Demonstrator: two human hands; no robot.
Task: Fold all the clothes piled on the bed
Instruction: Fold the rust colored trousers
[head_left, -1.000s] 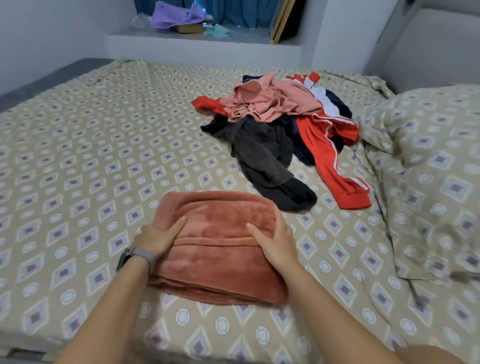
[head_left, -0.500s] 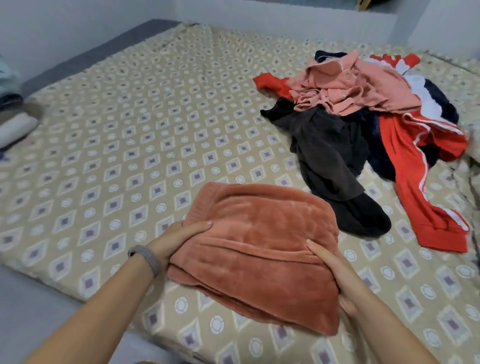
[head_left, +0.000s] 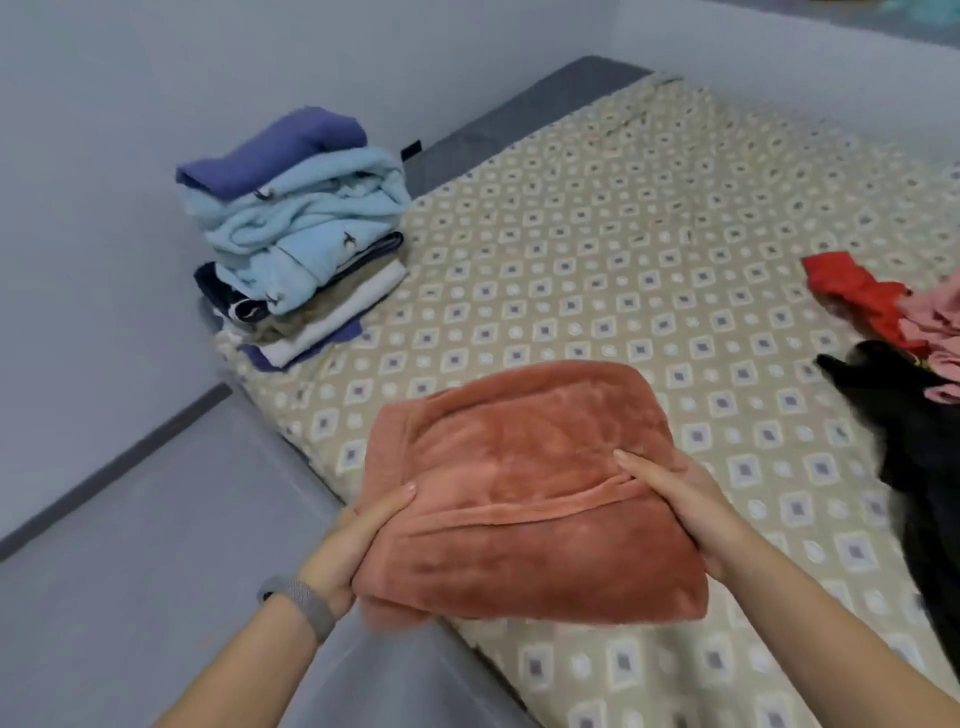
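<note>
A folded rust-orange fleece garment (head_left: 524, 483) hangs lifted above the bed's near left edge. My left hand (head_left: 358, 540) grips its left side, thumb on top and fingers underneath. Holding the right side is my right hand (head_left: 675, 499), its thumb lying along the fold. A stack of folded clothes (head_left: 301, 234), blue and light blue on top, sits at the bed's left corner by the wall. The unfolded pile (head_left: 914, 364) of red, pink and black clothes shows only partly at the right edge.
The bed (head_left: 597, 234) has a beige sheet patterned with diamonds. A grey floor (head_left: 130, 545) lies to the left and below, with a white wall (head_left: 78, 182) behind the stack. A grey band sits on my left wrist.
Both hands went from pressing on the orange garment to lifting it off the bed and carrying it left. My view swung left, bringing the folded stack into sight.
</note>
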